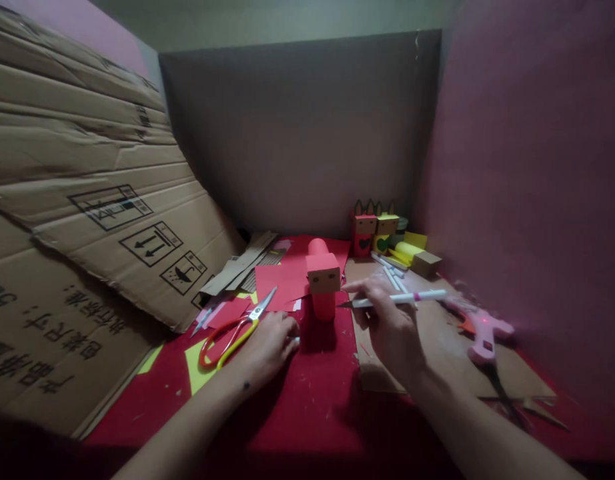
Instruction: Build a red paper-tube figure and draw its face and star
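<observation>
Head view: our right fingers clamp a white marker near the red figure.
By the scissors, our left fingers' grip is unclear.

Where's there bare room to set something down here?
Mostly bare red tabletop lies between the left hand and cardboard, nearer than the red figure. The cardboard is bare between the right hand and glue gun. Crowded: scissors and paper left; markers, two figures back right.
</observation>
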The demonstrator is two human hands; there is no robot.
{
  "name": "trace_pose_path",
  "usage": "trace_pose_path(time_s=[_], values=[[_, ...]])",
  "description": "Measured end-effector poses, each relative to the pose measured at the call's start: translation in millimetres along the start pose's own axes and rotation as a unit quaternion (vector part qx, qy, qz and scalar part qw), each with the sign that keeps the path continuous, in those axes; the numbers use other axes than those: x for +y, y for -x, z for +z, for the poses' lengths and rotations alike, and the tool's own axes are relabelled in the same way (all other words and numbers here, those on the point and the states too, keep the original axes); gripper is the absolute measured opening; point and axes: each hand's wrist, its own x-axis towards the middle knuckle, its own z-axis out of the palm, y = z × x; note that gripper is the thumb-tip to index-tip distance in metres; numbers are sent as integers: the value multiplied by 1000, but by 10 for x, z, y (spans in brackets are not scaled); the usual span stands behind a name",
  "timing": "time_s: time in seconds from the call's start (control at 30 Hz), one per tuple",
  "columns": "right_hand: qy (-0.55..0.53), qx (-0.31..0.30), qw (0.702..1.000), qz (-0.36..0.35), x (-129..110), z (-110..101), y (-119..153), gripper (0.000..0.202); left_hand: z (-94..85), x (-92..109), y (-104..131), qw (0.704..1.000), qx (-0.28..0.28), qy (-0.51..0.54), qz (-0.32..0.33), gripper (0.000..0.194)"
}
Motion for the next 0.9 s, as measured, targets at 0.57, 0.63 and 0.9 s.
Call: trace_pose_path(time_s=[0.57,0.63,0.9], values=[[-64,-25,988,142,52,98,11,19,133,545,99,956,-38,287,-40,14],[-62,-30,987,146,46,107,18,19,141,562,98,952,-45,300,-35,14],[-59,-59,984,157,67,124,60,21,230,574,114,943,-63,325,-37,15]])
